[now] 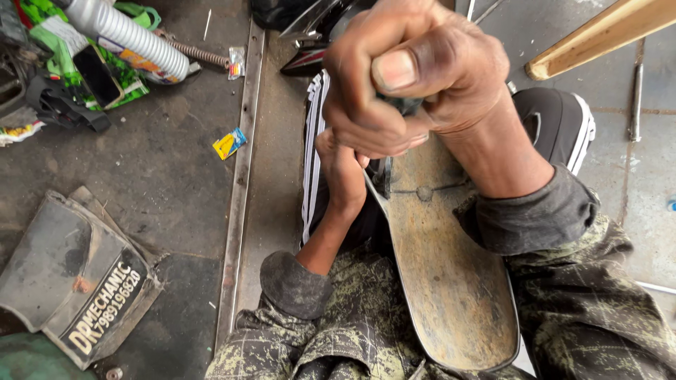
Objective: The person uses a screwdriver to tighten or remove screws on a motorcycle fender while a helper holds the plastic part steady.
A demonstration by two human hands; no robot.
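My right hand (415,74) is clenched in a fist close to the camera, around something dark that the fingers mostly hide. Below it, my left hand (339,158) grips the upper left edge of a long, dirty, curved panel (451,281), tan with mud, that runs down between my knees. A small round fastener (424,193) shows on the panel just under the fist. My sleeves are dark with grey cuffs, my trousers a worn green pattern.
A metal rail (239,183) runs down the concrete floor. Left of it lie a grey mudflap with white lettering (77,274), a white ribbed bottle (130,35), a coil spring (197,53) and small wrappers (229,143). A wooden stick (598,35) lies upper right.
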